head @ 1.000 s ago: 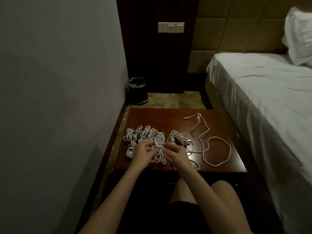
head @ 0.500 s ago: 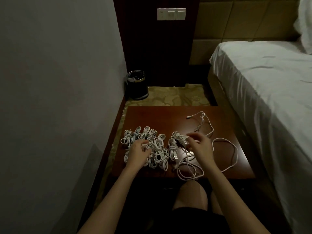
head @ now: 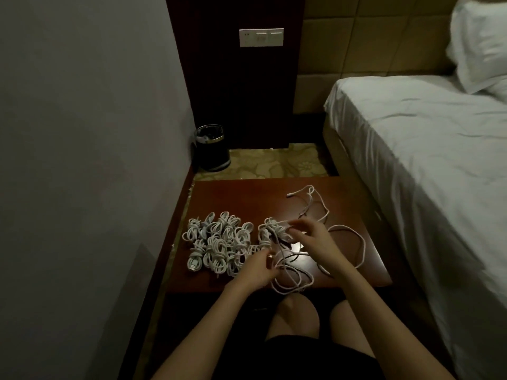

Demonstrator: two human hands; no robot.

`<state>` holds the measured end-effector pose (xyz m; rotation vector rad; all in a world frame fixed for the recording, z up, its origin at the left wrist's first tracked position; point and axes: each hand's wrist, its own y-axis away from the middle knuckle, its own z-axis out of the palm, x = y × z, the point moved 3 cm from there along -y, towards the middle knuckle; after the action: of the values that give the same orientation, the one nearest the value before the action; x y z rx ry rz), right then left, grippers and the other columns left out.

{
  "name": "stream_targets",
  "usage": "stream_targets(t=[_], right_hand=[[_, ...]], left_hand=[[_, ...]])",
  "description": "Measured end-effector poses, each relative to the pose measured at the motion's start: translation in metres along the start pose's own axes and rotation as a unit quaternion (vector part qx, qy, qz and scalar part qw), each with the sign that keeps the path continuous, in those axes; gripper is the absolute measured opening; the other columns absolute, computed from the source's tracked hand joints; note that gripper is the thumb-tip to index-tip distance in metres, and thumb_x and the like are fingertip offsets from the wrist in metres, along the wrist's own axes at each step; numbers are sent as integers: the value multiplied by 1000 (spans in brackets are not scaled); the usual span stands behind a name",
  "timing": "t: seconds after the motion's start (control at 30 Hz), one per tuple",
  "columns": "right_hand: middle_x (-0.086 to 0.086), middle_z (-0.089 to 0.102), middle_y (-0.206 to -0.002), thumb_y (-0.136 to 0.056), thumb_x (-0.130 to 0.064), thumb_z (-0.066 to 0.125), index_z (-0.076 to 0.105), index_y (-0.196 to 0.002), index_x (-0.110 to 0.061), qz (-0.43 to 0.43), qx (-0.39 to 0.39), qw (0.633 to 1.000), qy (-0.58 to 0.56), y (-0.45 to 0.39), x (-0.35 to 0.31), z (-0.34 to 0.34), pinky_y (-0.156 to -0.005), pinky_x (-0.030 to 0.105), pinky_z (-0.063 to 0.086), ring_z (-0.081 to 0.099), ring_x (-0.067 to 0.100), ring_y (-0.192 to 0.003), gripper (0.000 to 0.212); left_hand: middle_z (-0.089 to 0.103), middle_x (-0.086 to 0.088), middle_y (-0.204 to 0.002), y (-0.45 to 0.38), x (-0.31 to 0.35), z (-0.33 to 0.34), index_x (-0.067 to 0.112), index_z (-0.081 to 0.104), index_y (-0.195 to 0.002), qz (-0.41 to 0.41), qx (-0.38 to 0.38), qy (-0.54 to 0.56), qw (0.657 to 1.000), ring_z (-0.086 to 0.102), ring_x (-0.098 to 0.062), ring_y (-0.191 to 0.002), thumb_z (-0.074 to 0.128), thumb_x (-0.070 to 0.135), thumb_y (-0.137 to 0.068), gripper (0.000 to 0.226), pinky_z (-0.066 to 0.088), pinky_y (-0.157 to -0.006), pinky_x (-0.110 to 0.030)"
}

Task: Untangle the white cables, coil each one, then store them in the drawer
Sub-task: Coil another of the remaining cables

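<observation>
A pile of several coiled white cables [head: 219,242] lies on the left half of the dark wooden table [head: 241,196]. Beside it sits a small white tangle [head: 274,231]. Loose white cable [head: 354,242] runs from the tangle in wide loops across the right of the table and over its near edge. My left hand [head: 260,267] pinches a strand of this loose cable at the near middle. Fingers spread, my right hand [head: 310,239] pinches the tangle's right side. No drawer is visible.
A grey wall runs close along the left. A black waste bin [head: 212,148] stands on the floor behind the table. A bed with white sheets [head: 425,149] fills the right side. My knees [head: 296,311] sit just under the table's near edge.
My left hand left the coiled pile and moved right to the loose strand. My right hand moved from the table's near edge up to the tangle. The loose loops shifted toward me.
</observation>
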<state>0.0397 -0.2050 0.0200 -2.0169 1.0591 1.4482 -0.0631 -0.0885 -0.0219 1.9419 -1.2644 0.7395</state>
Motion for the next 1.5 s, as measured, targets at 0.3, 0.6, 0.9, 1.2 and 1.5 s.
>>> stream_targets(t=[0.3,0.6,0.9,1.2,1.5], right_hand=[[-4,70,-93,-88,-21,69,66,-104,-18,28,-92,993,71,22,42,17,-77,23,54,66,4,-84,17],[4,71,-75,-90,-44,54,75,-77,-21,-30,-69,997,14,19,-7,-40,-67,23,42,58,9,-69,34],[13,70,-98,-95,-11,57,69,-102,-9,-110,24,991,-68,15,-48,-54,-66,18,47,63,27,-86,14],[-7,68,-92,-98,-38,47,68,-112,-10,-46,-132,983,-116,29,-69,-35,-81,20,49,63,11,-86,38],[20,52,-67,-98,-21,52,72,-105,-7,-119,70,972,-188,22,-84,-77,-60,23,45,49,17,-61,26]], left_hand=[[72,-2,-87,-8,31,-16,11,72,-100,8,66,132,989,67,-4,-73,64,10,-91,12,57,-71,-20],[69,-5,-73,-2,71,-91,6,66,-97,15,166,395,904,71,-14,-62,64,11,-91,8,55,-56,-21],[71,2,-69,18,138,-114,10,70,-96,151,109,329,926,67,-11,-57,63,16,-91,10,54,-55,-20],[74,2,-79,31,181,-142,18,71,-99,256,162,316,899,70,-13,-68,63,20,-88,14,57,-65,-27],[67,-1,-113,-2,99,-94,12,55,-129,13,93,359,929,66,-19,-101,28,42,-104,47,51,-90,-36]])
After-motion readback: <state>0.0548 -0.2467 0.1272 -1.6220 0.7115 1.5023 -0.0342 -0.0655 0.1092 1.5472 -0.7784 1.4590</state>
